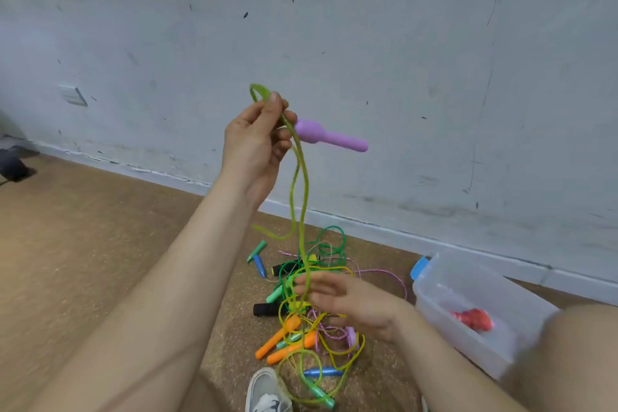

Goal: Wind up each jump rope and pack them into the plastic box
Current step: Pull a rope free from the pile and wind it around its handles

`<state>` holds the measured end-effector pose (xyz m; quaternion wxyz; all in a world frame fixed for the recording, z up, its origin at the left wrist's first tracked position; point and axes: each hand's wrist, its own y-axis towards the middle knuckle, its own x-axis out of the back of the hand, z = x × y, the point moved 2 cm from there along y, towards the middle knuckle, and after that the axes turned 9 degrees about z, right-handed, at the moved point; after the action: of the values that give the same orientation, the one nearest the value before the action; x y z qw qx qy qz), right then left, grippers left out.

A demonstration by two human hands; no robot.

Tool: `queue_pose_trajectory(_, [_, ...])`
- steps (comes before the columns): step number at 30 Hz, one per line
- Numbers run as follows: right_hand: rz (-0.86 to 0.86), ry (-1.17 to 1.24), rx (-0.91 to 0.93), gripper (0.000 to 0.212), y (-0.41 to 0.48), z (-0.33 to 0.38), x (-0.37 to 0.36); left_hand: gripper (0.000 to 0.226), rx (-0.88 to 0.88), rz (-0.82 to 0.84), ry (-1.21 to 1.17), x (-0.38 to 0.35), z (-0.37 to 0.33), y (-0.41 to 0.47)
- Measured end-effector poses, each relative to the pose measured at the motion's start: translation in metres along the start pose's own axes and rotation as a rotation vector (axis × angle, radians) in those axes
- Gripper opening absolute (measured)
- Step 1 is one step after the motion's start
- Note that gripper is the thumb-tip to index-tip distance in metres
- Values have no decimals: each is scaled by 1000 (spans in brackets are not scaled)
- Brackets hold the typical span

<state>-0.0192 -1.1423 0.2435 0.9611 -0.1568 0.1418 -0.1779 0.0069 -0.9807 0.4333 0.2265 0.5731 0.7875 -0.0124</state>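
Note:
My left hand is raised and shut on a purple jump-rope handle and a loop of its yellow-green rope. The rope hangs down in two strands to a tangled pile of jump ropes on the floor. My right hand hovers low over the pile with fingers spread beside the hanging strands; no grip shows. The clear plastic box lies on the floor at the right with a red wound rope inside.
Orange handles, green, blue and black handles lie in the pile on the cork floor. A grey wall with a white skirting runs behind. My shoe is at the bottom edge, my knee at the right. A dark object sits far left.

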Motion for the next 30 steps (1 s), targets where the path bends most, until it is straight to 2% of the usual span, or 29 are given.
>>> queue_pose_trajectory(2, [-63,-142,-15,19,8,-13,-10,19,-15,-19,2,4,-2,6])
queue_pose_trajectory(3, [-123,-193,-12,14,10,-15,-10,18,-22,-31,17,6,-2,8])
queue_pose_trajectory(5, [-273,-264,23,19,8,-4,-5,17,-18,-66,106,16,2,11])
queue_pose_trajectory(7, [-408,-171,148,19,-4,26,3,26,25,-85,454,36,13,12])
queue_pose_trajectory(9, [-501,85,346,19,-19,68,11,43,190,-54,1100,63,35,7])
queue_pose_trajectory(10, [-536,202,432,19,-26,89,16,49,277,-11,1297,72,48,0])
queue_pose_trajectory(11, [-550,306,497,20,-30,110,21,50,333,33,1303,74,59,-10])
queue_pose_trajectory(12, [-553,387,543,21,-31,127,26,47,364,81,1144,72,69,-22])
queue_pose_trajectory(16, [-556,618,609,24,-18,169,38,31,473,107,61,33,84,-55])
queue_pose_trajectory(18, [-589,667,615,26,-10,175,42,28,520,175,-185,21,81,-61])
queue_pose_trajectory(21, [-679,730,653,25,-5,182,56,37,480,446,-128,25,80,-67])
queue_pose_trajectory(23, [-766,784,681,21,-6,186,69,42,531,678,-67,29,81,-73])
queue_pose_trajectory(25, [-859,811,693,17,-8,189,84,33,592,858,-59,28,79,-79])
queue_pose_trajectory(28, [-986,866,735,5,-21,183,111,25,573,918,-8,33,68,-79])
queue_pose_trajectory(30, [-1111,923,734,22,-36,168,136,28,548,857,44,44,60,-74])
